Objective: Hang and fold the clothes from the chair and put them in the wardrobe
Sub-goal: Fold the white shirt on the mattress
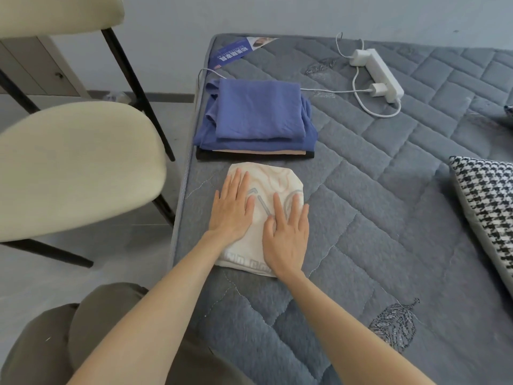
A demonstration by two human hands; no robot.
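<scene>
The left hand (231,209) and right hand (287,234) lie flat with straight fingers, gripping nothing. They press the folded cream garment (274,179) onto the bed (361,218), probably to set its creases. Just beyond sits the folded stack (258,112), likely staged for the wardrobe.

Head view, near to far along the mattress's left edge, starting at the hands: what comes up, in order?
The left hand and right hand flat on the folded cream garment → folded stack with blue on top → blue printed label at the far corner of the mattress.
</scene>
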